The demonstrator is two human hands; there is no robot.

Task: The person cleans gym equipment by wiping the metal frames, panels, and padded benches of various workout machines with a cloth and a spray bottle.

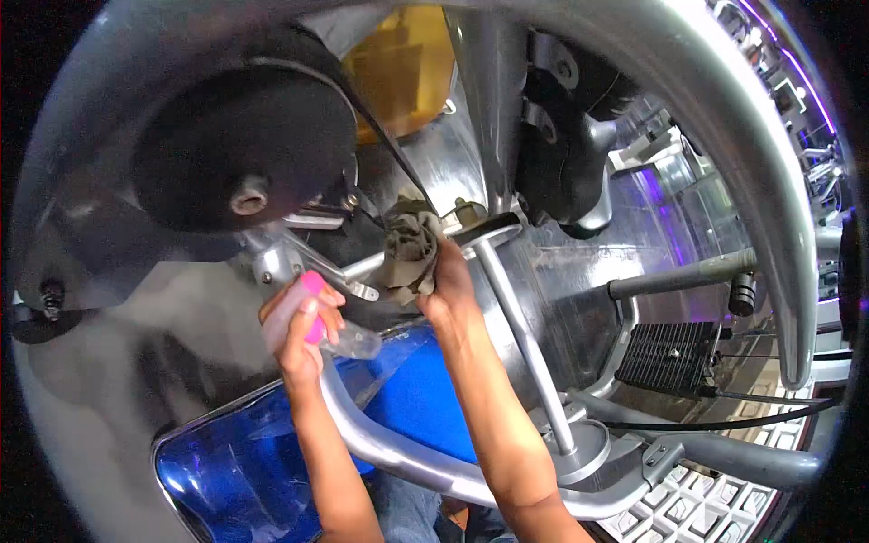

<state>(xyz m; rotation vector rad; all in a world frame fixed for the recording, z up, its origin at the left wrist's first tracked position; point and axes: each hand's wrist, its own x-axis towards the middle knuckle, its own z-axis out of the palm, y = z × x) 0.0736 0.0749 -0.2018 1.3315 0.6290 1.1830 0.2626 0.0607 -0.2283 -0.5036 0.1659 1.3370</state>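
My left hand (303,330) is wrapped round a clear bottle (355,342) with a bright pink part near its top. A crumpled grey-brown cloth (413,249) is bunched in my right hand (450,281), whose fingers are partly hidden behind it. The cloth lies near a dark belt (385,136) and beside a round-ended metal bracket (493,231). Up and to the left of both hands is a large black disc (244,149) with a hub.
Curved silver tubes (389,448) of a metal frame surround the hands. A blue glossy panel (226,462) lies below left, a yellow round part (403,68) above. At the right are a black ribbed part (665,355), a cable (751,423) and a padded black part (557,154).
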